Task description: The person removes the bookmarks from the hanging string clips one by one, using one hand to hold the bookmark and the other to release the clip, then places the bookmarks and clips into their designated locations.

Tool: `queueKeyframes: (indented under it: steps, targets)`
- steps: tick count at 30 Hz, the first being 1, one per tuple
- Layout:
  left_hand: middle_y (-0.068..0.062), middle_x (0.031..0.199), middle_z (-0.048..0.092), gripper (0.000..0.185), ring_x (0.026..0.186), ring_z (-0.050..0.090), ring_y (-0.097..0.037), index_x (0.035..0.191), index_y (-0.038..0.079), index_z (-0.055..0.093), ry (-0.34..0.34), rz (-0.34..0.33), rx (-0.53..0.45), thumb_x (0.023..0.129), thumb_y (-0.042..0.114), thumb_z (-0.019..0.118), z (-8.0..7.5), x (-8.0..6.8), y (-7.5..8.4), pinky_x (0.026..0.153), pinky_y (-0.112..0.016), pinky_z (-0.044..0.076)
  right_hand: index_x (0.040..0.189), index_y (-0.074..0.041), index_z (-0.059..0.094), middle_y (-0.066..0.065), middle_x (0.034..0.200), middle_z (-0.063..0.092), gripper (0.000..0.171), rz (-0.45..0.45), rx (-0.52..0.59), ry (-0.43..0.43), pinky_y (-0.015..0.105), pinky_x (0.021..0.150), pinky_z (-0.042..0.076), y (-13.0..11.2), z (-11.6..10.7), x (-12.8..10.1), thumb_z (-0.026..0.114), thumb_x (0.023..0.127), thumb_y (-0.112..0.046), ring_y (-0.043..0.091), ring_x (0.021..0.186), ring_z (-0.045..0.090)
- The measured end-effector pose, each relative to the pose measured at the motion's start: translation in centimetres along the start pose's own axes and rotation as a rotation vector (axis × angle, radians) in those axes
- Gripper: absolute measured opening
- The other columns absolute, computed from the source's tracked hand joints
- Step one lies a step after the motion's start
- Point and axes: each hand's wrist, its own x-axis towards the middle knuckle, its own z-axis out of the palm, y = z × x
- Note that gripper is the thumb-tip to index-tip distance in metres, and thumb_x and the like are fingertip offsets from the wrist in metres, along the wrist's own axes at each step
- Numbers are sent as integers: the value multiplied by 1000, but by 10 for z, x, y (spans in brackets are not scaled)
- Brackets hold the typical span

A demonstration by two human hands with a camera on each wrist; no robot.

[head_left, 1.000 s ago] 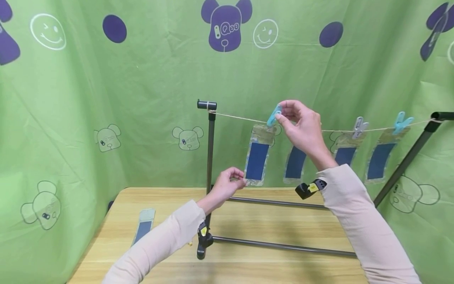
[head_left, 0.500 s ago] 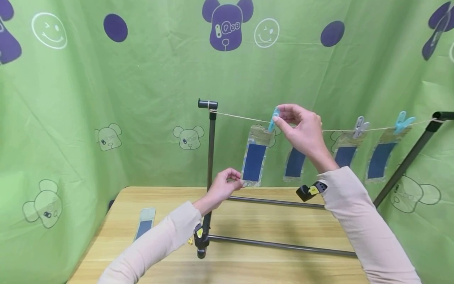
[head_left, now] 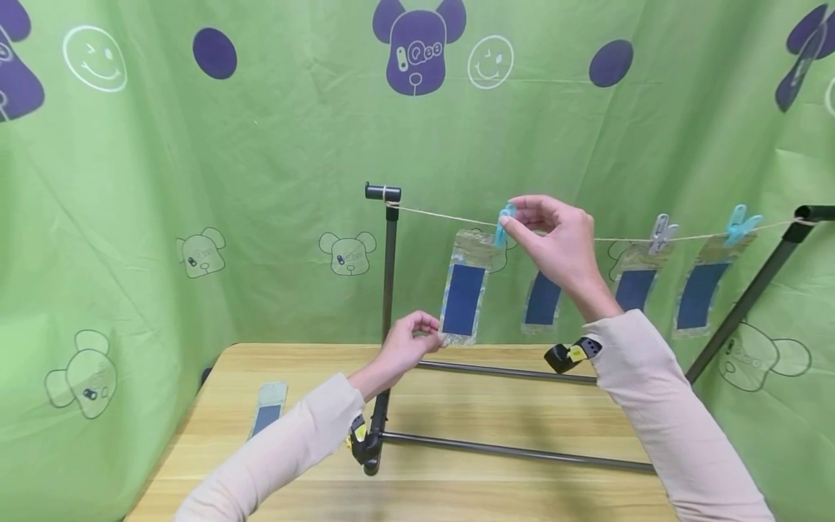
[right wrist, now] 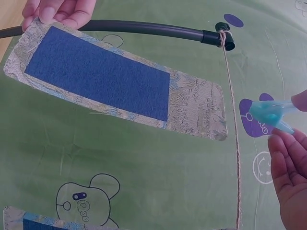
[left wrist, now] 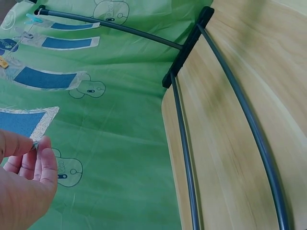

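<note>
My left hand pinches the lower left corner of a patterned fabric strip with a blue panel. The strip's upper end sits near the string line, and no clip is on it in the right wrist view. Between thumb and fingers, my right hand holds a light-blue clothespin. In the right wrist view the clothespin stands apart from both the string and the strip. From the head it appears by the strip's upper right corner. The left wrist view shows the pinching left hand at the strip's end.
Similar strips hang farther right, one under a grey clothespin and one under a light-blue clothespin. A black rod frame carries the string above the wooden table. Another strip lies at the table's left.
The strip and my left hand have shifted slightly left and down. My right hand has lowered a little, and the clothespin has turned more upright, moving away from the strip's top edge.
</note>
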Motion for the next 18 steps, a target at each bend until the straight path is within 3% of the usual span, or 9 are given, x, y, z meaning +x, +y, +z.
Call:
queueKeyframes:
  steps: [18]
  targets:
    - [-14,97,59,20,89,67,-28,107,-8,56,-2,0,-55,88,-6,63,-9,-6,-3,85,-30,56,107,-5,70,3,87,71,31,-12,27,37,17,68,52,3,2,-5,77,84,-25,11,73,64]
